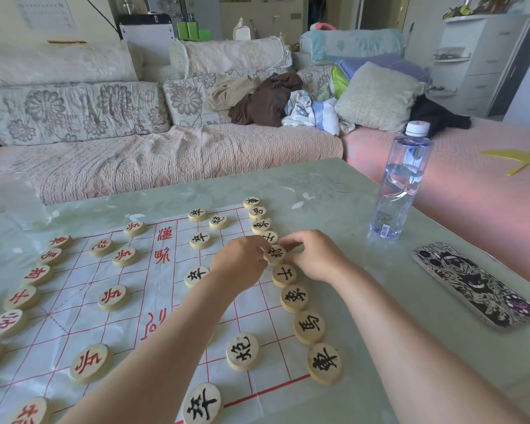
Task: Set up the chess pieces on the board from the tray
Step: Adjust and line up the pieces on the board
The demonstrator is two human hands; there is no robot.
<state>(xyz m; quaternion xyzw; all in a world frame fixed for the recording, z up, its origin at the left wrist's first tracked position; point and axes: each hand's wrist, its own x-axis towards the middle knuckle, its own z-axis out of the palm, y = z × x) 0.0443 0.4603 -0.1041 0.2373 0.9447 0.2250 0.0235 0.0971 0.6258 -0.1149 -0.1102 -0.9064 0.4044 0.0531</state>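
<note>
In the middle of the frame the left hand and the right hand meet. Both pinch with curled fingers one black-lettered piece at the right edge of the paper board, inside the column of black pieces there. Red-lettered pieces stand at the left. A water bottle and a phone are at the right.

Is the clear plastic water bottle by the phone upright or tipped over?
Upright: the clear plastic water bottle stands on its base on the pale green tabletop, with its white cap on top.
</note>
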